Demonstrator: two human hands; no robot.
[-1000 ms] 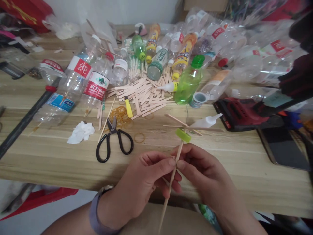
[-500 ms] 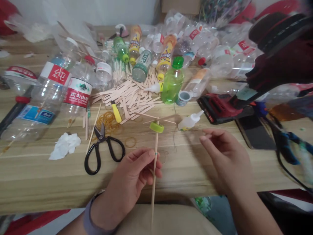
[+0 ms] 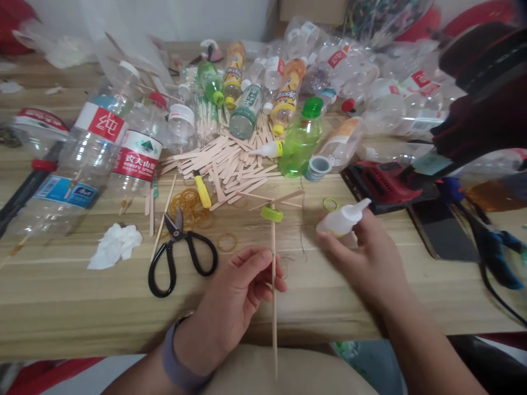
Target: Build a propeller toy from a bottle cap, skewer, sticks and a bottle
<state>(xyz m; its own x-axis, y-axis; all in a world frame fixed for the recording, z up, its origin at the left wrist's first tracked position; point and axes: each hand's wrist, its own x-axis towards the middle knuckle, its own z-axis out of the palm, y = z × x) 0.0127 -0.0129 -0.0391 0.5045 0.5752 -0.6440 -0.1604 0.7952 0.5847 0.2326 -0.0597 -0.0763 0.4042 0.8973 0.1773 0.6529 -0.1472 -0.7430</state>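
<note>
One stick [image 3: 274,312] snug between left fingers [image 3: 258,264]

Pale wall [image 3: 230,21] is bhnd lt-brn wood tbl [image 3: 102,307].

Black-handled scissors [image 3: 177,235], crumpled tissue [image 3: 115,246], dark phone [image 3: 447,233]

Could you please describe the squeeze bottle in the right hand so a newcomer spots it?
Start at the red power tool on the right of the wooden table. Just below its left end in view, the right hand holds the white squeeze bottle. Its nozzle points right; the similar bottle by the craft sticks points left.
</note>
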